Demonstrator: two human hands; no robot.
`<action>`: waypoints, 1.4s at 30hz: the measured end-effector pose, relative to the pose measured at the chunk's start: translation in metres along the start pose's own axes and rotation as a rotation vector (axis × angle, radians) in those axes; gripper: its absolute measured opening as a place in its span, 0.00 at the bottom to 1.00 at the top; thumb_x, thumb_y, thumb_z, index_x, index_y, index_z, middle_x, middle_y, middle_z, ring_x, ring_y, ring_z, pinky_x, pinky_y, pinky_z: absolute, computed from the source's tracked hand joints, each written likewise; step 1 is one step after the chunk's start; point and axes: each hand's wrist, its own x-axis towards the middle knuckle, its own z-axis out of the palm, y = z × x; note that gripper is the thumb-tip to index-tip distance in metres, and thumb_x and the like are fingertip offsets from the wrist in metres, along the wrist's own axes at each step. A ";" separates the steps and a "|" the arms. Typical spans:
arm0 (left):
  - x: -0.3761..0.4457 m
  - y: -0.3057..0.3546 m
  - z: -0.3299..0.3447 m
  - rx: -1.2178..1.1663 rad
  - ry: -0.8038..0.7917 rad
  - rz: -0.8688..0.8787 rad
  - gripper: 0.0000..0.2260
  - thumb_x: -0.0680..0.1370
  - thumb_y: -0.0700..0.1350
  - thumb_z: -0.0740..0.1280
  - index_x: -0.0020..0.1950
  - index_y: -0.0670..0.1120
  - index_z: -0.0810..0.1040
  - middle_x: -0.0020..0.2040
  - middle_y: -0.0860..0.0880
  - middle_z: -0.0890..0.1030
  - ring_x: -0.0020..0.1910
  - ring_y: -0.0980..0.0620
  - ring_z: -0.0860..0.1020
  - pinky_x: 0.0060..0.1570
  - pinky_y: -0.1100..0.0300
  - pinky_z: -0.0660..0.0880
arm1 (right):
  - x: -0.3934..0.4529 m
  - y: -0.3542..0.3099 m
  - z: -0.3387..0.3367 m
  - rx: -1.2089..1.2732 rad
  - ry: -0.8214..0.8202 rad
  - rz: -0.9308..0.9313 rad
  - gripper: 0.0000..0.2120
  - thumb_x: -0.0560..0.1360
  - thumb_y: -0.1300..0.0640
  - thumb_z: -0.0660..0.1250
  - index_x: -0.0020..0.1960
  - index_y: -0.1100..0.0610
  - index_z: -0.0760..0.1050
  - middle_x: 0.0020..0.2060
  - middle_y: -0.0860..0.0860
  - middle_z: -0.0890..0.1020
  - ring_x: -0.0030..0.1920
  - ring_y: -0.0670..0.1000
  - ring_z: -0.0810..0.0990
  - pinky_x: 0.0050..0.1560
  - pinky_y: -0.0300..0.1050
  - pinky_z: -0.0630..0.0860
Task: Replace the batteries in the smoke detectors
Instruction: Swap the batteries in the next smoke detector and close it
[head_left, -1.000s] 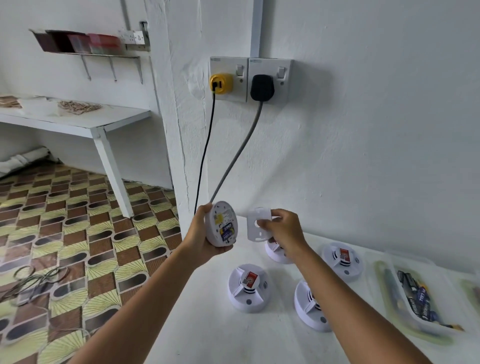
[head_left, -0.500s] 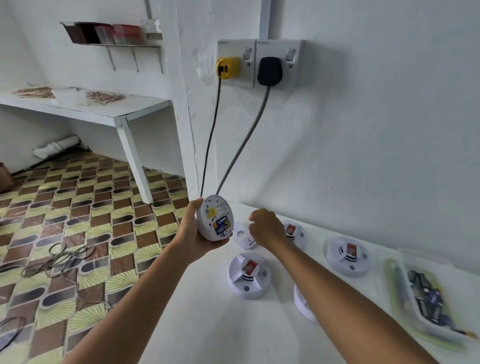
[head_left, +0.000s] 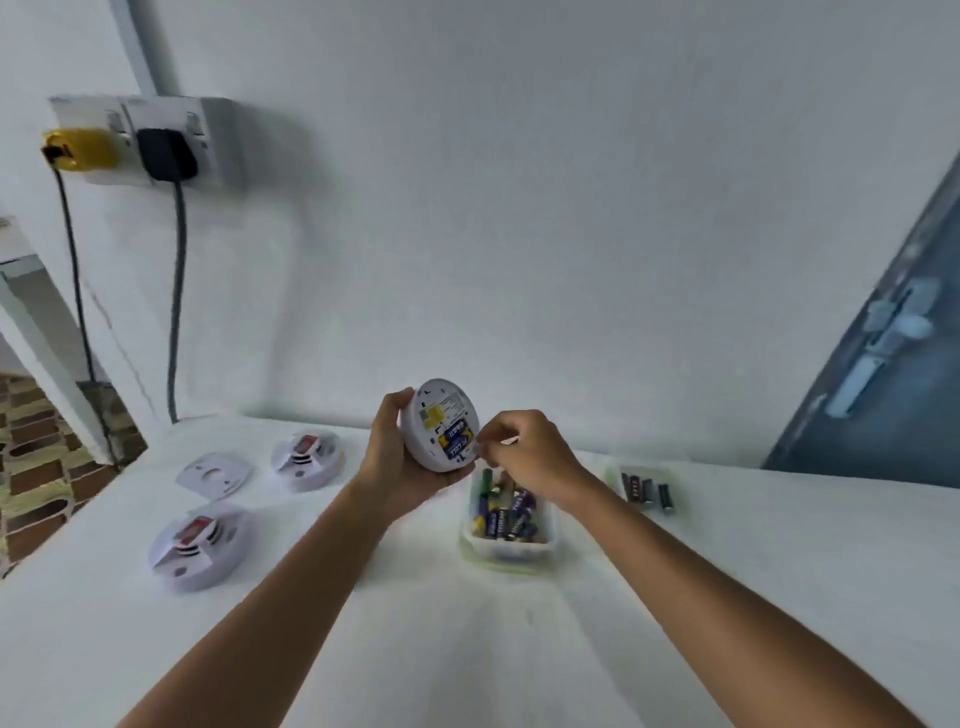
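A round white smoke detector (head_left: 440, 425) is tipped up, back open, blue batteries (head_left: 457, 440) inside, right by the fingers (head_left: 485, 441).

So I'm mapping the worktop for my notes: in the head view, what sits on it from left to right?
Near smoke detector → loose mounting plate → far smoke detector → tub of batteries → small batch of dark batteries.
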 end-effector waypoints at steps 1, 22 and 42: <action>0.006 -0.021 0.022 0.018 -0.038 -0.025 0.22 0.78 0.57 0.55 0.55 0.42 0.79 0.52 0.38 0.79 0.50 0.39 0.76 0.56 0.45 0.71 | -0.012 0.015 -0.024 0.007 0.023 0.029 0.03 0.73 0.61 0.69 0.42 0.55 0.81 0.37 0.45 0.82 0.40 0.45 0.80 0.45 0.45 0.79; 0.044 -0.152 0.171 0.154 -0.134 -0.052 0.24 0.75 0.55 0.53 0.55 0.41 0.80 0.52 0.37 0.75 0.48 0.41 0.75 0.46 0.49 0.71 | -0.071 0.128 -0.172 0.300 0.119 0.148 0.09 0.71 0.58 0.74 0.50 0.56 0.78 0.48 0.50 0.83 0.42 0.56 0.82 0.43 0.55 0.80; 0.051 -0.146 0.157 0.364 0.121 0.087 0.31 0.65 0.57 0.60 0.65 0.46 0.74 0.60 0.38 0.77 0.56 0.40 0.77 0.43 0.54 0.76 | -0.037 0.123 -0.136 0.580 0.422 0.197 0.06 0.69 0.71 0.72 0.40 0.63 0.78 0.40 0.63 0.83 0.40 0.62 0.84 0.42 0.53 0.83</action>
